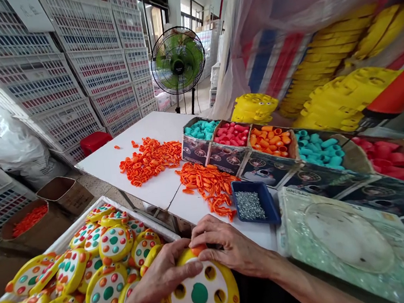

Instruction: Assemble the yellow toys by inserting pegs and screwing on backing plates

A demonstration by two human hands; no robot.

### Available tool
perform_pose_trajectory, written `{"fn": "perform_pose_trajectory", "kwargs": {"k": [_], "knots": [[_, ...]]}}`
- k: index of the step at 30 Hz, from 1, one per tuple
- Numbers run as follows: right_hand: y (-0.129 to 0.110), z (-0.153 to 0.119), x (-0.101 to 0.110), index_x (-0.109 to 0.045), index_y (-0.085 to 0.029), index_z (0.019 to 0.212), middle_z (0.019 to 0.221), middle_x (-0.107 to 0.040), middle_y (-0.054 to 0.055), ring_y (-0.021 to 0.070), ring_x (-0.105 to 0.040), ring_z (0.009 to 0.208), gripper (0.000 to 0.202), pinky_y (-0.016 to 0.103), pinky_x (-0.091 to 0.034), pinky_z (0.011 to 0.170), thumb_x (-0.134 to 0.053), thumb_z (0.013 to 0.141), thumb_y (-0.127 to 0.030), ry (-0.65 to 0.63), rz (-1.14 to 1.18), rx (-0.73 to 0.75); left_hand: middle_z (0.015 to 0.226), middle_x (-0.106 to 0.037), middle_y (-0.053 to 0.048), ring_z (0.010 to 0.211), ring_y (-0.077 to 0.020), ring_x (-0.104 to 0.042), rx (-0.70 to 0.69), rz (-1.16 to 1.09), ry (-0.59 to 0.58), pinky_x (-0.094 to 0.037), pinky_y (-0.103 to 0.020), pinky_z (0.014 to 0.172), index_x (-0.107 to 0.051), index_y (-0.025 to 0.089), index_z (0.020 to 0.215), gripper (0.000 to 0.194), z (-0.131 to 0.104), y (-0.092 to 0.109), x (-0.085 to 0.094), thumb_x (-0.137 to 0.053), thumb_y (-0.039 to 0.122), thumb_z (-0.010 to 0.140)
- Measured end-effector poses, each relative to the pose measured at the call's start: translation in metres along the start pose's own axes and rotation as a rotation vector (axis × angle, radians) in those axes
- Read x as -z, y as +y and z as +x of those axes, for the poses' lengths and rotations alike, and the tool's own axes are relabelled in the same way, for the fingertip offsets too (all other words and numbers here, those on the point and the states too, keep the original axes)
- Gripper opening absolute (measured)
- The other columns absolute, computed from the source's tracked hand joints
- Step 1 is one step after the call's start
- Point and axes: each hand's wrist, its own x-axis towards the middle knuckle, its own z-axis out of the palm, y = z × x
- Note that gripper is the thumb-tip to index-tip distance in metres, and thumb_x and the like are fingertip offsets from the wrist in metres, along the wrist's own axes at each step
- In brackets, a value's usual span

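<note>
A round yellow toy (219, 292) with a white face, a teal centre and several open holes sits low in front of me. My left hand (167, 271) grips its upper left edge, the thumb lying over the white face. At the top rim, my right hand (222, 242) has thumb and fingers closed around a small orange plastic piece (198, 249), which touches the toy. Whether that piece is seated in the rim is hidden by the fingers. Beside my left hand, a white crate (107, 202) holds many similar toys (106, 288) with coloured dots.
Loose orange parts (147, 160) lie in piles on the white table (136, 130). A blue tray (273, 206) holds small metal screws. Boxes of teal (319, 149), pink and orange pieces line the right side. A fan (179, 66) and stacked crates (99, 66) stand behind.
</note>
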Motion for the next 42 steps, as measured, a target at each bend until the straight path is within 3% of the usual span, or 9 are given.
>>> {"fn": "perform_pose_trajectory", "kwargs": {"k": [3,9,16,24,28,32,37,42], "knots": [[0.0,-0.003,-0.003,-0.072,-0.026,0.115,0.112,-0.072,0.006,0.0204,-0.059,0.11,0.022,0.036,-0.051,0.098,-0.062,0.099,-0.036,0.024,-0.031,0.025,0.099,-0.076,-0.004,0.093,-0.0272,-0.067,0.002,0.053,0.009,-0.054,-0.028,0.078,-0.074,0.018,0.11,0.047,0.001,-0.003,0.001,-0.072,0.055,0.081],[-0.001,-0.011,-0.01,-0.065,-0.026,0.126,0.115,-0.07,0.007,0.0227,-0.058,0.105,0.026,0.038,-0.055,0.089,-0.052,0.104,-0.028,0.011,-0.322,0.097,0.095,-0.075,-0.004,0.093,-0.0277,-0.066,-0.02,0.067,0.011,-0.053,-0.028,0.079,-0.074,0.016,0.109,0.046,0.003,-0.003,-0.001,-0.069,0.054,0.084],[-0.001,-0.012,-0.011,-0.067,-0.027,0.124,0.112,-0.07,0.007,0.0223,-0.058,0.103,0.025,0.038,-0.054,0.088,-0.053,0.103,-0.027,0.027,-0.272,0.1,0.095,-0.076,-0.003,0.091,-0.0271,-0.066,-0.005,0.099,-0.004,-0.053,-0.027,0.079,-0.075,0.017,0.108,0.044,0.003,0.001,0.001,-0.07,0.053,0.083],[0.002,-0.013,-0.013,-0.077,-0.03,0.106,0.103,-0.068,0.003,0.0194,-0.061,0.101,0.014,0.034,-0.05,0.091,-0.07,0.093,-0.031,0.114,0.05,-0.117,0.103,-0.077,-0.003,0.096,-0.0285,-0.068,-0.012,0.17,0.0,-0.052,-0.028,0.082,-0.074,0.02,0.118,0.045,0.001,-0.001,0.001,-0.071,0.05,0.084],[-0.002,-0.01,-0.009,-0.074,-0.025,0.101,0.102,-0.068,0.003,0.0183,-0.064,0.088,0.023,0.029,-0.051,0.076,-0.08,0.082,-0.037,0.08,0.221,-0.344,0.107,-0.077,-0.002,0.099,-0.0285,-0.068,-0.035,0.251,-0.007,-0.05,-0.028,0.084,-0.074,0.022,0.117,0.04,0.0,0.004,0.001,-0.07,0.047,0.086],[-0.004,-0.008,-0.007,-0.069,-0.021,0.1,0.092,-0.071,0.0,0.017,-0.065,0.08,0.028,0.026,-0.048,0.066,-0.081,0.077,-0.031,0.028,0.366,-0.515,0.104,-0.078,-0.002,0.099,-0.029,-0.069,-0.015,0.332,-0.014,-0.05,-0.029,0.083,-0.073,0.023,0.119,0.043,-0.002,0.001,0.0,-0.07,0.05,0.087],[-0.002,-0.007,-0.013,-0.07,-0.019,0.091,0.087,-0.072,0.0,0.0166,-0.065,0.076,0.02,0.025,-0.047,0.064,-0.08,0.074,-0.024,0.062,0.357,-0.563,0.126,-0.073,-0.005,0.118,-0.0337,-0.063,0.052,0.43,0.04,-0.049,-0.033,0.095,-0.066,0.026,0.133,0.053,-0.006,-0.012,0.0,-0.069,0.052,0.086],[0.001,-0.004,-0.012,-0.072,-0.019,0.098,0.09,-0.072,0.002,0.0181,-0.064,0.081,0.029,0.027,-0.048,0.069,-0.082,0.075,-0.031,0.055,0.376,-0.55,0.116,-0.076,-0.004,0.108,-0.031,-0.067,0.047,0.414,-0.003,-0.051,-0.033,0.091,-0.069,0.026,0.127,0.048,-0.001,-0.004,0.006,-0.072,0.046,0.083]]}}
